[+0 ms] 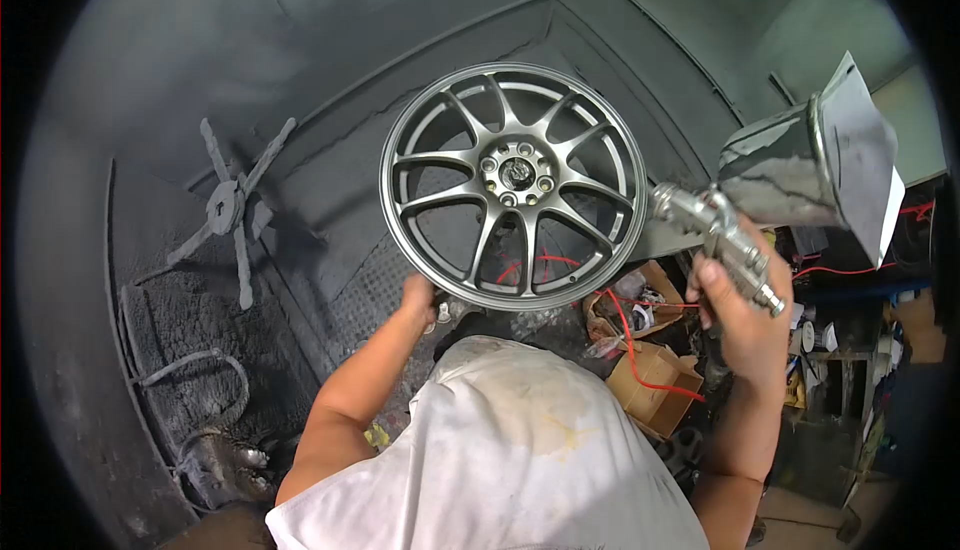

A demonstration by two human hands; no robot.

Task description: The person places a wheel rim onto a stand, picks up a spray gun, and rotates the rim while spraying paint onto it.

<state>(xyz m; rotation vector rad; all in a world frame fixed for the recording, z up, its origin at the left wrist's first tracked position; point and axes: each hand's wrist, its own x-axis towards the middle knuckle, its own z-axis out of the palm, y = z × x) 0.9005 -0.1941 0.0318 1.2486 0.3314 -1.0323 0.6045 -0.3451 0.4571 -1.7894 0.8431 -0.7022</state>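
A silver-grey multi-spoke wheel rim [465, 188] faces up in the centre of the view. My left hand [418, 295] is at its lower left edge, with the fingers largely hidden behind the rim. At the right, my right hand [735, 300] is closed around a metal spray gun [715, 235]. The gun's front end points left, close to the rim's right edge. A metal paint cup [780, 165] sits above the gun, with a white sheet [868, 150] at its outer end.
A grey-coated star-shaped bracket [226, 208] stands at the left, above a rough dark pad [190, 350]. An open cardboard box [652, 388] and a red hose [628, 335] lie below the rim. Cluttered shelves [840, 355] are at the right.
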